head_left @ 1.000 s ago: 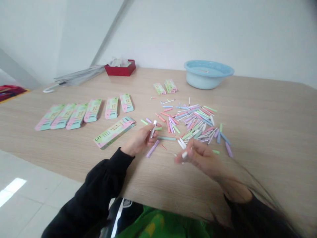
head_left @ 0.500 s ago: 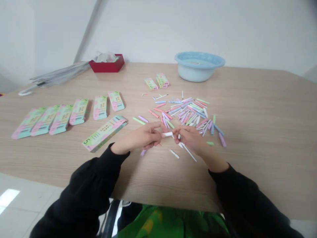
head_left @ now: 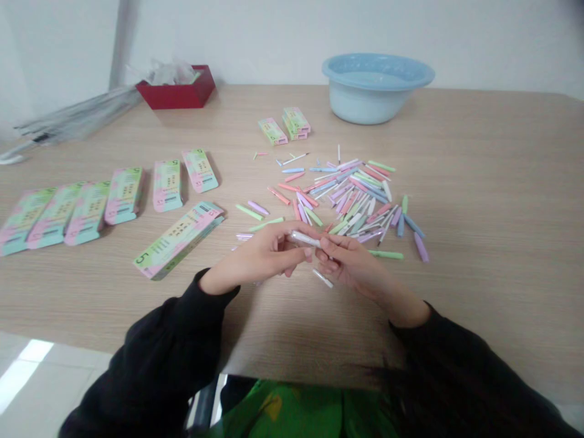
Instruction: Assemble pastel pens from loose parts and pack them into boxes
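pale wood-grain tabletop (head_left: 479, 182) under a white wall. at the far edge: round light-blue plastic basin (head_left: 376, 85), red open box stuffed with white paper (head_left: 176, 91), long grey bundle (head_left: 77, 118), too blurred to name. left of centre: row of flat pastel pink-and-green cartons (head_left: 123, 194). one longer flat carton marked 5 (head_left: 177, 238) lying slantwise, near the left wrist but apart from it. three small closed boxes of the same print (head_left: 285, 126) further back. mid-table: loose heap of pastel pen parts (head_left: 356, 198) in pink, lilac, green, blue and white, just beyond the hands.

left hand (head_left: 255, 258) curled, thumb and forefinger pinched on one end of a slim white pen tube (head_left: 305, 238). right hand (head_left: 353, 261) curled too, fingertips closed on the other end. tube roughly level, lifted off the wood, bridging both hands in front of the heap. thin white stick (head_left: 322, 278) on the table just below the right hand; touching or not, cannot tell. lone green stick (head_left: 385, 254) beside the right hand, apart.

judged step: two parts of the tube being fitted together or drawn apart, mid-way. seam hidden by fingers, so direction unclear. next move, by the look of it, calls for both ends kept in line, a firm pinch on either side, force straight along the axis, no bending.
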The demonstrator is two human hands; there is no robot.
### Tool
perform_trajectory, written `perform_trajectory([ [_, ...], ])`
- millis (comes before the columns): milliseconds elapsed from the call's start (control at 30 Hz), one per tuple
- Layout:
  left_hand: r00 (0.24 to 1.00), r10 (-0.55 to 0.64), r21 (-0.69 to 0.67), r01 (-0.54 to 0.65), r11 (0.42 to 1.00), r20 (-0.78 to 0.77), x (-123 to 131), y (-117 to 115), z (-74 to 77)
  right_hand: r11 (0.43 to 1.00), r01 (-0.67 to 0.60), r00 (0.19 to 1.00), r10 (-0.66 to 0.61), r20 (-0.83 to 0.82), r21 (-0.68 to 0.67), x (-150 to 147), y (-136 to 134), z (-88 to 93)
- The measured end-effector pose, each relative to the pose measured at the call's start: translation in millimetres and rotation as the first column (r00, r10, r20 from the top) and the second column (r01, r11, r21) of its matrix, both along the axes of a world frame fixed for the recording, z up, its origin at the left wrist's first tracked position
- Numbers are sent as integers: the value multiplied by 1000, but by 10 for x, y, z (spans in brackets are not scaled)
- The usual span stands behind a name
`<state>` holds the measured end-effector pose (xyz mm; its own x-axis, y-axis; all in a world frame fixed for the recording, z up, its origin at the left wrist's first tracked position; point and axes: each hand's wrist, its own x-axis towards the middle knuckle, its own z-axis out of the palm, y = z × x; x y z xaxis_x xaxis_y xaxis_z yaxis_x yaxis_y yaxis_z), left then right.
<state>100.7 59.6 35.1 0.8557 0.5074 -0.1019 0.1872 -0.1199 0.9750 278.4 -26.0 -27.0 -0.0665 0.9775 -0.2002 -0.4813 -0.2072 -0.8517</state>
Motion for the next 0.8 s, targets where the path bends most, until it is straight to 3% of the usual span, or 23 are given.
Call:
perform_trajectory([
  [133,967,-28,-349,118,930,253,-24,35,-53,1000,-27,999,27,-43,-15,16,-52,67],
  [233,949,25,-518,150,842,315,3,19,-85,999,-45,996,44,-79,-11,6,-71,88],
  [800,942,99,-698,164,697,320,24,-59,-128,999,2,999,0,-49,39,-24,-95,130],
])
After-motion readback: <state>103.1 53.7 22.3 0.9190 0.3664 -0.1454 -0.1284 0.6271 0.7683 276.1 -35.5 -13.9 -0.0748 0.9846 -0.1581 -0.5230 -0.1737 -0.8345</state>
